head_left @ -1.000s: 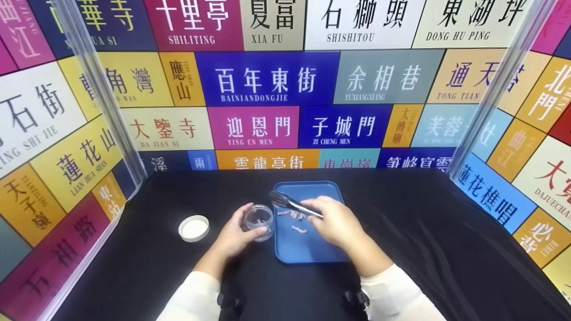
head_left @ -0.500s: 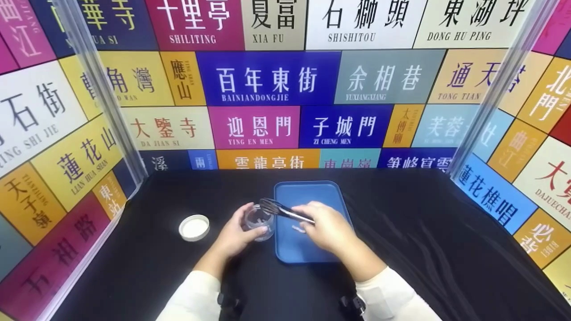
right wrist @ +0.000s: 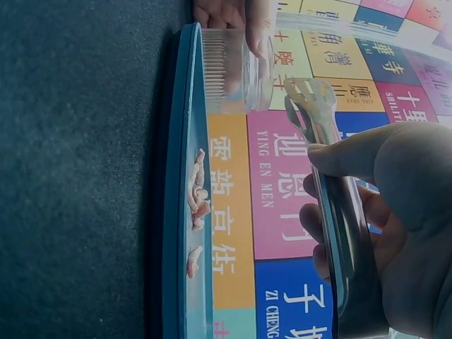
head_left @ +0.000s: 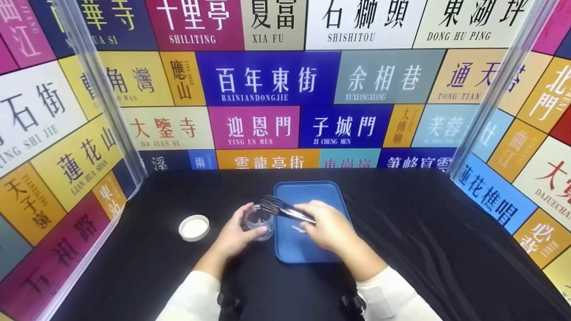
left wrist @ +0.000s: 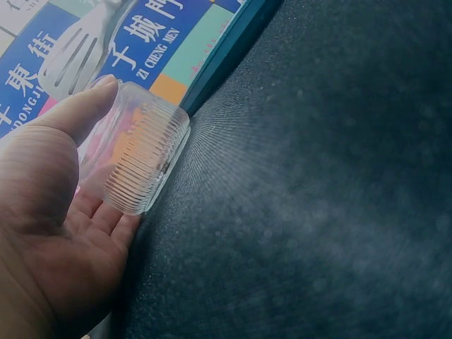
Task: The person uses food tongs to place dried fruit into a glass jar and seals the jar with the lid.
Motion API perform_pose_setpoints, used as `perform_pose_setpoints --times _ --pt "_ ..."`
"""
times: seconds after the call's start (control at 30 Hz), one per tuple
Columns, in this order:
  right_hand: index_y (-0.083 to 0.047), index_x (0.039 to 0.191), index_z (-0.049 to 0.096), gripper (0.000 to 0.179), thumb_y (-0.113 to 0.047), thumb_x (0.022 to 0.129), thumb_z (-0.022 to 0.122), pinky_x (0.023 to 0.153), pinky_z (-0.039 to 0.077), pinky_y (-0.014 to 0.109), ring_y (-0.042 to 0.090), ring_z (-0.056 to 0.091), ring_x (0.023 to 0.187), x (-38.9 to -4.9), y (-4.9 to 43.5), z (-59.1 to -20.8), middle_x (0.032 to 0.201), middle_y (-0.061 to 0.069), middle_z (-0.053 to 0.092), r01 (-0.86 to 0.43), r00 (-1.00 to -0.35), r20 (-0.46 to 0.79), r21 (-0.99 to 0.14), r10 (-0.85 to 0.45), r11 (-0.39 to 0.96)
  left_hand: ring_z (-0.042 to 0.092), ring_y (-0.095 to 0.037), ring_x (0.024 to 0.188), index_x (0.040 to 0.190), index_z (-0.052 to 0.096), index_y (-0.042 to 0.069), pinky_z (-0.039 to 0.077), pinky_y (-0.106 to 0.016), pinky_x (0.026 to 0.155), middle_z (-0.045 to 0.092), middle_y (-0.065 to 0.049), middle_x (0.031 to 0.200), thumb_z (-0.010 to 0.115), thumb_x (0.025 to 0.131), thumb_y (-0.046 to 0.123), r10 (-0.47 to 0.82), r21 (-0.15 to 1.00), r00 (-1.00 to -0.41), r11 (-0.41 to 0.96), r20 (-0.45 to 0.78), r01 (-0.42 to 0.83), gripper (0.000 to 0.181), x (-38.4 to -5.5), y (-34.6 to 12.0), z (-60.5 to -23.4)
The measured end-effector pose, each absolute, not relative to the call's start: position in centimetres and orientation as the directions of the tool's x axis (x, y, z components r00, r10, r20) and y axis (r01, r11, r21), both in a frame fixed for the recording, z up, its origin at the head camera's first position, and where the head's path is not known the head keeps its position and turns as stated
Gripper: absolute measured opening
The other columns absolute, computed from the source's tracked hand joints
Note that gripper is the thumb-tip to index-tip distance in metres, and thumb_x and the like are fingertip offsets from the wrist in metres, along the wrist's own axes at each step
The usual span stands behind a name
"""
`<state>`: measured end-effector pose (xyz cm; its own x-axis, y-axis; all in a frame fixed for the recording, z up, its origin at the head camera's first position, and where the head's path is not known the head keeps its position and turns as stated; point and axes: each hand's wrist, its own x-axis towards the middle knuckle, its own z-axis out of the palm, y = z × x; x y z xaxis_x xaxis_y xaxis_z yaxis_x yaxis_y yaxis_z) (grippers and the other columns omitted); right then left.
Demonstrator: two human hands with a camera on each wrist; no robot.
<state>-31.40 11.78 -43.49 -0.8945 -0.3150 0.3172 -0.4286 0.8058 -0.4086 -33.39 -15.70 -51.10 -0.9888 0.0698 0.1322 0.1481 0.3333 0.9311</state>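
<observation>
My left hand [head_left: 235, 232] holds a clear open jar [left wrist: 146, 155] with ribbed sides, thumb near its rim and fingers around its far side. A few small pale bits show inside it in the head view. My right hand [head_left: 332, 227] grips metal tongs [right wrist: 340, 233] with slotted heads. Those heads hang over the jar's mouth, slightly apart, and nothing shows between them. On the blue tray [head_left: 303, 249] lie several small pinkish strips [right wrist: 200, 191]; the right hand and tongs hide most of them from the head camera.
A round white lid [head_left: 194, 228] lies on the black cloth [head_left: 147, 267] left of the jar. The tray stands directly right of the jar, its raised rim close by. Panels with printed place names [head_left: 267, 78] enclose the table at the back and sides.
The tongs have moved left from above the tray strips to the jar's mouth. Over the last half second their heads have risen slightly and spread. The left hand and jar have stayed put.
</observation>
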Motion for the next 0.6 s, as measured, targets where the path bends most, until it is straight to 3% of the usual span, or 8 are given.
perform_pose_setpoints --times 0.23,0.6 --pt "-0.032 0.14 0.071 0.05 -0.022 0.093 0.082 0.092 0.059 0.039 0.018 0.068 0.102 -31.6 12.1 -43.4 0.119 -0.003 0.074 -0.427 -0.896 0.305 -0.397 -0.322 0.813 0.056 -0.039 0.146 0.161 0.044 0.011 0.042 -0.058 0.125 0.057 -0.017 0.16 0.09 0.088 0.028 0.076 0.926 -0.986 0.339 0.149 0.166 0.087 -33.4 -15.7 -51.1" --pt "-0.022 0.148 0.066 0.056 -0.023 0.093 0.08 0.109 0.057 0.05 0.028 0.069 0.125 -32.7 14.0 -43.6 0.14 0.006 0.071 -0.362 -0.923 0.284 -0.42 -0.258 0.832 0.056 -0.037 0.147 0.16 0.045 0.012 0.042 -0.057 0.125 0.056 -0.016 0.16 0.09 0.088 0.03 0.077 0.918 -0.985 0.358 0.155 0.172 0.087 -33.3 -15.8 -51.1"
